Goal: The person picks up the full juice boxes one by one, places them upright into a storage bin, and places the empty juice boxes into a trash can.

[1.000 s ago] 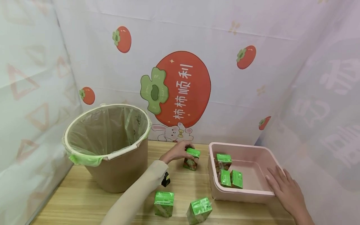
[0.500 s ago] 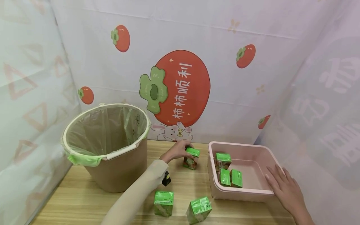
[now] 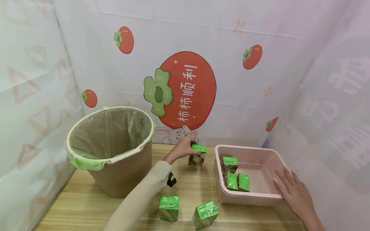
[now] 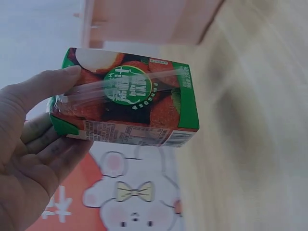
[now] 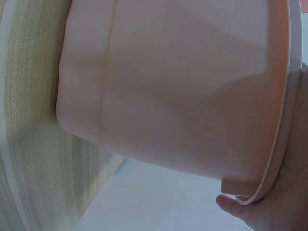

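My left hand (image 3: 182, 149) pinches a juice box (image 3: 197, 156) with a green top between thumb and fingers. In the left wrist view the juice box (image 4: 126, 98) shows red lychee pictures and a clear straw along its front, and its base is off the table. My right hand (image 3: 295, 194) rests on the right rim of a pink plastic basin (image 3: 251, 196), its fingers reaching over the edge. Several similar green-topped boxes (image 3: 243, 182) stand inside the basin, towards its left side. The right wrist view shows mainly the basin's outer wall (image 5: 183, 91).
Two more juice boxes, a left one (image 3: 169, 208) and a right one (image 3: 205, 215), stand on the front of the wooden table (image 3: 72, 205). At left is a brown bin (image 3: 121, 179) lined with a clear bag. A printed cloth wall (image 3: 231, 96) closes the back.
My left hand has raised the juice box a little off the table. My right hand and the basin have stayed in place.
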`<state>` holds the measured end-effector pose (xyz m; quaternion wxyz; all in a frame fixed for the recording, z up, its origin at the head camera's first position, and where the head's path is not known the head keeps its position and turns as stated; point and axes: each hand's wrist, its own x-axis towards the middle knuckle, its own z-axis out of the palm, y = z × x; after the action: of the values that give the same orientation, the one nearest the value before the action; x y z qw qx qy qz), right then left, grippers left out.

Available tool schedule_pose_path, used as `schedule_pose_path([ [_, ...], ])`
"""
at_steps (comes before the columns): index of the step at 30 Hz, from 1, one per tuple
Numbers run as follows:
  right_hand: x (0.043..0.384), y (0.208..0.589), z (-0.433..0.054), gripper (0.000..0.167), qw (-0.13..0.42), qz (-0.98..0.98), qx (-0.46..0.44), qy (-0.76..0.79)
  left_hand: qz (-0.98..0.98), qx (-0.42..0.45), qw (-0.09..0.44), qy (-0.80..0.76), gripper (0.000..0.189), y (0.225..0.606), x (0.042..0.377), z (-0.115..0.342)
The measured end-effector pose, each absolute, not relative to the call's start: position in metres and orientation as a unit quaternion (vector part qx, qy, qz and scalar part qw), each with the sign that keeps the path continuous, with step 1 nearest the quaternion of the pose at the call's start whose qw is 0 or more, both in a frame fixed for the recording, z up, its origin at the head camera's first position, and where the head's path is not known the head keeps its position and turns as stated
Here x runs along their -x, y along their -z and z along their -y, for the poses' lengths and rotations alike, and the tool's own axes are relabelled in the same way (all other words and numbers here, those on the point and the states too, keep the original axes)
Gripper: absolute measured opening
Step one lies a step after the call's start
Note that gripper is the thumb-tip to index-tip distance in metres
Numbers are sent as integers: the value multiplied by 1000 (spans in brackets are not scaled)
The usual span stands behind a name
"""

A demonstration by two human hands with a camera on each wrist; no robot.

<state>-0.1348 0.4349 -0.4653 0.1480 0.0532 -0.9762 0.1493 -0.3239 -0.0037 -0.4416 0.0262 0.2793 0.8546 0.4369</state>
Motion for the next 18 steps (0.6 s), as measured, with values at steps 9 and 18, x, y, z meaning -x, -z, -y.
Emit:
schedule_pose_path([
  [9,133,464,-436,52,144,977,-53,-150,-857,-295,-6,-423,34,410,320,0],
  [18,134,464,-435,51,151,976,-57,-148,-846,-289,-7,-447,36,383,313,-8],
])
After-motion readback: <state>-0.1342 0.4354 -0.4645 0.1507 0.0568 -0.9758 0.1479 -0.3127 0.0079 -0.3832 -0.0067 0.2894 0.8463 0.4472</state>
